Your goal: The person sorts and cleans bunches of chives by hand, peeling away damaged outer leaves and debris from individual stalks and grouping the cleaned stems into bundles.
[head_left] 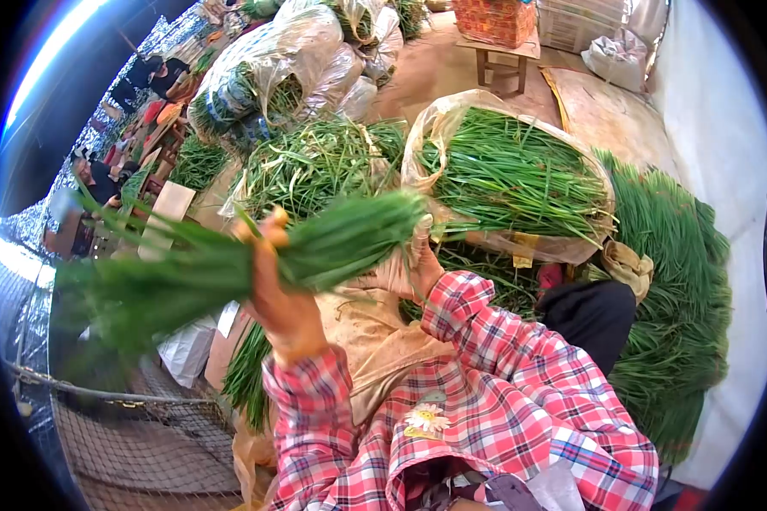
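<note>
A large bunch of long green leafy stalks (341, 243) is held up across the front of my body. My left hand (281, 298) is wrapped round the bunch near its middle, fingertips showing over the top. At the bunch's right end, my right hand (413, 268) has its palm and raised fingers against the cut ends; whether it grips them is unclear. The left part of the bunch fans out and is blurred by motion. Behind it lie a loose heap of green stalks (315, 166) and an open plastic sack full of stalks (520, 175).
Stacked stalks (669, 281) line the white wall (724, 153) at right. Stuffed plastic sacks (290, 51) stand at the back left. A red basket (496, 21) sits on a small table (507, 47). Several people work far left. Netting (153, 443) lies lower left.
</note>
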`<state>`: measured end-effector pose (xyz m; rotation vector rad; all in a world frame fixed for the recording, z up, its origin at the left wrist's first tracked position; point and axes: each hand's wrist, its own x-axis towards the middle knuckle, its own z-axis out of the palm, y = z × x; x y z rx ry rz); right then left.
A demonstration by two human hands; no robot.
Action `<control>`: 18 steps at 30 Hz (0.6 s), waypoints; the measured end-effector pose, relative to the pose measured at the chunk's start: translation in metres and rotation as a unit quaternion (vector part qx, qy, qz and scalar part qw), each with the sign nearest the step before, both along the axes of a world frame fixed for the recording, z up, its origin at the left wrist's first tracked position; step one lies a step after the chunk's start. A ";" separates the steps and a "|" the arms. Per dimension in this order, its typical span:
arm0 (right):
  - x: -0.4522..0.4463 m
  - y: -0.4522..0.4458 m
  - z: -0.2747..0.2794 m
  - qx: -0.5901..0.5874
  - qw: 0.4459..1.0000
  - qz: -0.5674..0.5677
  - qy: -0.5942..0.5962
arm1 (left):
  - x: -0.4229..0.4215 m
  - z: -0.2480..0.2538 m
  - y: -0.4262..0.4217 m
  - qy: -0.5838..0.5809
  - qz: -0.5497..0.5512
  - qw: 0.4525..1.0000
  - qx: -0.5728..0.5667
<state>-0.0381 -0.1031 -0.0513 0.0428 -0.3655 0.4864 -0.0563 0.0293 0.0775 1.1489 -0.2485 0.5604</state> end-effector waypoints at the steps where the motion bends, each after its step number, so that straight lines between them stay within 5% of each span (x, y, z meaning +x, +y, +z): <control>1: 0.001 0.000 -0.010 -0.027 0.994 -0.055 0.092 | -0.014 -0.014 -0.003 -0.062 -0.021 0.995 0.071; 2: 0.004 0.000 -0.020 -0.053 0.975 -0.110 0.183 | -0.025 -0.027 -0.002 -0.125 -0.042 0.981 0.141; 5: 0.019 -0.011 -0.040 0.051 0.990 -0.084 0.104 | -0.031 -0.068 0.016 -0.266 -0.139 0.891 0.341; 8: 0.011 -0.021 -0.009 -0.092 0.973 -0.092 0.191 | -0.058 -0.051 0.041 -0.250 -0.141 0.722 0.629; 10: 0.014 -0.032 0.003 -0.066 0.987 -0.078 0.124 | -0.064 -0.051 0.061 -0.212 -0.082 0.659 0.717; 12: 0.015 -0.049 0.006 -0.101 0.988 -0.108 0.036 | -0.049 -0.029 0.090 -0.131 -0.098 0.690 0.706; 13: 0.015 -0.054 0.010 -0.123 0.984 -0.123 0.034 | -0.045 -0.024 0.110 0.001 -0.059 0.745 0.664; 14: 0.017 -0.055 0.010 -0.123 0.984 -0.126 0.032 | -0.039 -0.016 0.115 0.108 -0.075 0.879 0.459; 15: 0.019 -0.056 0.008 -0.190 0.969 -0.149 0.044 | -0.040 -0.008 0.110 0.139 -0.094 0.920 0.354; 16: 0.019 -0.057 0.007 -0.255 0.950 -0.170 0.058 | -0.044 0.013 0.088 0.170 -0.111 0.948 0.244; 18: 0.010 -0.043 0.024 -0.294 0.930 -0.203 0.081 | -0.025 -0.035 0.077 0.123 -0.218 0.933 0.260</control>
